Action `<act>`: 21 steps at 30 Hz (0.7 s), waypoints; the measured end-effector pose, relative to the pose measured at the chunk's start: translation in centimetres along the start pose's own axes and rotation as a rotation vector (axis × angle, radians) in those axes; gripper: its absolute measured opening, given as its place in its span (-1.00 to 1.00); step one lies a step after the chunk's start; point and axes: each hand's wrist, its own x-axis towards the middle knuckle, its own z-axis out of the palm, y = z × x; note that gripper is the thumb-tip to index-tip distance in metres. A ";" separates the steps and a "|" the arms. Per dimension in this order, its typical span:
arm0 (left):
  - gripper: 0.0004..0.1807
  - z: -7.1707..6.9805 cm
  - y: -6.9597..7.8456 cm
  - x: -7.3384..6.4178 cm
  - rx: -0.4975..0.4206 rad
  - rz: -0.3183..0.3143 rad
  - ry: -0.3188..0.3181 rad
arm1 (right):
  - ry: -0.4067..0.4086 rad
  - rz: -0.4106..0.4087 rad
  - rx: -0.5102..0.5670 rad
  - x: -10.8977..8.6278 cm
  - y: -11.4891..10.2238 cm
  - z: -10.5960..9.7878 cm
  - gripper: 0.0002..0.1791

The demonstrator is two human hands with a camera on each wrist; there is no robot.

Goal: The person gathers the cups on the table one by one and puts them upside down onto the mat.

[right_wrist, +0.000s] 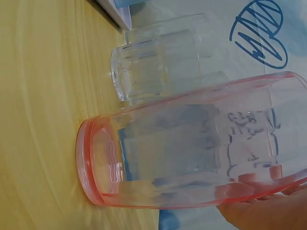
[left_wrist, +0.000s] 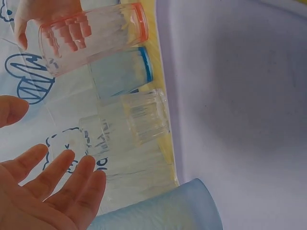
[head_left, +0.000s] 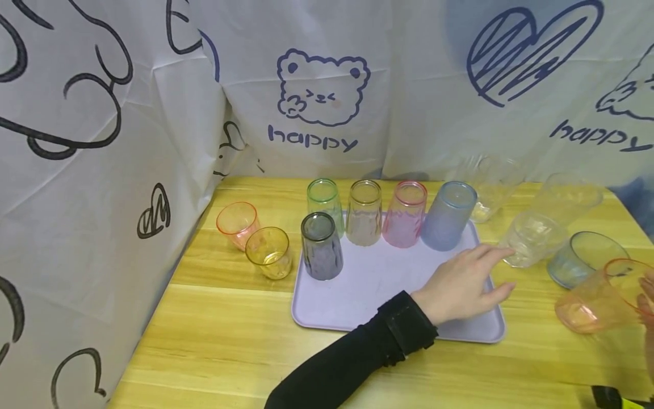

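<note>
My left hand (head_left: 462,284) reaches over the right side of the lilac tray (head_left: 373,289). Its fingers are extended and spread, holding nothing, and a fingertip overlaps a short clear cup (head_left: 531,238) in the head view. In the left wrist view, that palm (left_wrist: 43,206) shows beside the clear cups. At the right edge, my right hand (head_left: 648,295), partly cut off, has its fingers against the side of a tall orange-pink tumbler (head_left: 587,307). Through the tumbler (right_wrist: 192,143) in the right wrist view, fingertips show near its mouth. Its thumb stands apart from the wall in the left wrist view.
On the tray stand tall tumblers: grey (head_left: 322,250), green (head_left: 324,199), yellowish (head_left: 364,216), pink (head_left: 405,216) and blue (head_left: 449,218). Left of it are short orange (head_left: 239,224) and amber (head_left: 269,255) cups. A short blue-grey cup (head_left: 582,261) and tall clear tumblers (head_left: 569,196) stand at right.
</note>
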 end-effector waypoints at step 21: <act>-0.37 0.6 -0.3 -0.5 -0.003 -0.025 -0.020 | -0.091 0.139 0.374 -1.1 -6.2 4.3 -0.31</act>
